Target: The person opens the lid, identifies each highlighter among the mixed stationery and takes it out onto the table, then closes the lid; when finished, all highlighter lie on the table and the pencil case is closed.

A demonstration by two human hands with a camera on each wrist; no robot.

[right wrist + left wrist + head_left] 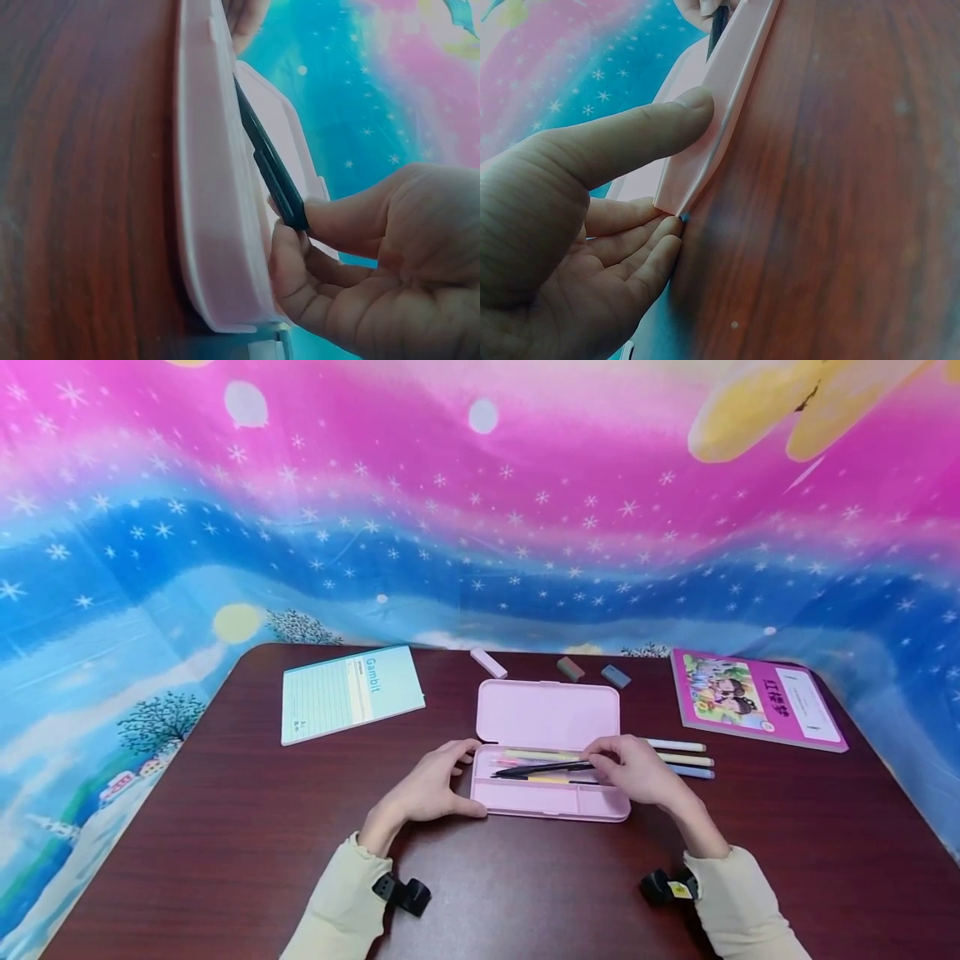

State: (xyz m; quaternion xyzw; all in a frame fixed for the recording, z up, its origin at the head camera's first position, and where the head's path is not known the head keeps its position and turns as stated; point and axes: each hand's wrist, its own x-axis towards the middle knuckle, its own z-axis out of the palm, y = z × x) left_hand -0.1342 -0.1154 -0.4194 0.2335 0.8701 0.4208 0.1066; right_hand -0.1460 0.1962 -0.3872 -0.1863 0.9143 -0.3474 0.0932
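An open pink pencil case (525, 795) lies on the table, its lid folded back. At its left end, my left hand (431, 785) holds the case, with the thumb along the front side and the fingers at the end. My right hand (633, 768) pinches one end of a black pen (536, 769) between thumb and fingers. The right wrist view shows that pen (270, 165) slanting over the case wall, clip visible. Several slim pens (536, 754) lie in the long compartment, partly hidden under the black pen and the right hand.
Pale-capped markers (693, 761) lie right of the case. Behind it are a pink bar-shaped item (488, 663), a brown-green eraser (571, 668) and a blue-grey eraser (616, 676). A light-green notebook (352, 693) lies left, a pink picture-covered book (757, 702) right. A patterned cloth (450, 510) hangs behind.
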